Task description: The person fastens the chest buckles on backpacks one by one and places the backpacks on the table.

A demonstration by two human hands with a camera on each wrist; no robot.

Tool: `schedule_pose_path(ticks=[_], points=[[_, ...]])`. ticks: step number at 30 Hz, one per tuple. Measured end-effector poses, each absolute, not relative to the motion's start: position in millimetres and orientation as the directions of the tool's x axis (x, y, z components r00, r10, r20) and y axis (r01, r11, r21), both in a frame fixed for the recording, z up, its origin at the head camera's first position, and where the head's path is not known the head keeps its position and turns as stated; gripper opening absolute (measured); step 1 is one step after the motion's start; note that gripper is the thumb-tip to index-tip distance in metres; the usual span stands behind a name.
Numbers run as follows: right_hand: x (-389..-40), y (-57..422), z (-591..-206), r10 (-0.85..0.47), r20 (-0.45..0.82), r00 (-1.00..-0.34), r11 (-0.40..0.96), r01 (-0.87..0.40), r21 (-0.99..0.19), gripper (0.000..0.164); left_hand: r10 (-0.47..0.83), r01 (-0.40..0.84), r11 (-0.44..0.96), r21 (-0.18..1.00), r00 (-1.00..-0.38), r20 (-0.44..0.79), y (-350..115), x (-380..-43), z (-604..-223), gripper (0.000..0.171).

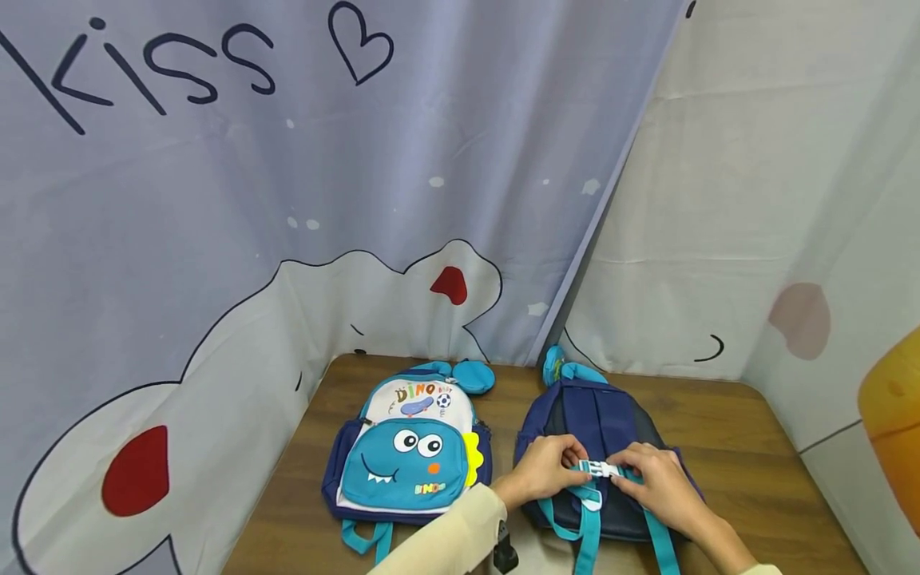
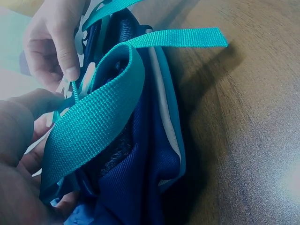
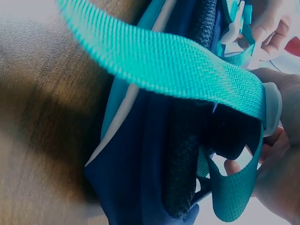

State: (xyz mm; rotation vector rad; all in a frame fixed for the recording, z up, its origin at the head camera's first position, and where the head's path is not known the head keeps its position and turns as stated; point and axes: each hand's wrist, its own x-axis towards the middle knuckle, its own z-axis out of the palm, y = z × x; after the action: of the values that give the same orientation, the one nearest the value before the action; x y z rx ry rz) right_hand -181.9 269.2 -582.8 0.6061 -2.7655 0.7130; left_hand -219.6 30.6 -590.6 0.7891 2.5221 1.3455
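Note:
A navy backpack (image 1: 585,415) lies on its front at the right, its back panel and teal straps (image 1: 589,531) facing up. Across it a white plastic buckle (image 1: 599,469) spans between both hands, its two halves appearing joined. My left hand (image 1: 548,469) pinches the buckle's left end and the teal webbing there. My right hand (image 1: 657,479) pinches its right end. In the left wrist view a teal strap (image 2: 101,117) loops over the fingers' work and hides part of it. The right wrist view shows a wide teal strap (image 3: 164,61) crossing in front of the right hand.
A second backpack (image 1: 410,455) with a dinosaur face lies front up to the left, a round teal pouch (image 1: 473,377) at its top. Under both is a wooden table (image 1: 287,511). Printed curtains (image 1: 431,160) hang behind. A black object (image 1: 505,555) is near the left sleeve.

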Motion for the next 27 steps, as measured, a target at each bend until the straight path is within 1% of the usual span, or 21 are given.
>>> schedule_pose_path(ticks=[9, 18, 27], points=[[-182.1, 268.6, -582.2, -0.331, 0.313, -0.891, 0.801, -0.44, -0.406, 0.026, 0.522, 0.348, 0.418, 0.839, -0.848, 0.091, 31.3, -220.2, -592.2, 0.018], [-180.6, 268.0, -581.4, -0.334, 0.317, -0.888, 0.801, -0.445, -0.401, 0.027, 0.524, 0.352, 0.391, 0.851, -0.845, 0.109, 30.8, -219.1, -591.7, 0.018], [-180.2, 268.1, -581.2, -0.342, 0.349, -0.872, 0.791, -0.468, -0.395, 0.028, 0.509, 0.329, 0.372, 0.868, -0.854, 0.106, 31.4, -219.5, -592.5, 0.017]])
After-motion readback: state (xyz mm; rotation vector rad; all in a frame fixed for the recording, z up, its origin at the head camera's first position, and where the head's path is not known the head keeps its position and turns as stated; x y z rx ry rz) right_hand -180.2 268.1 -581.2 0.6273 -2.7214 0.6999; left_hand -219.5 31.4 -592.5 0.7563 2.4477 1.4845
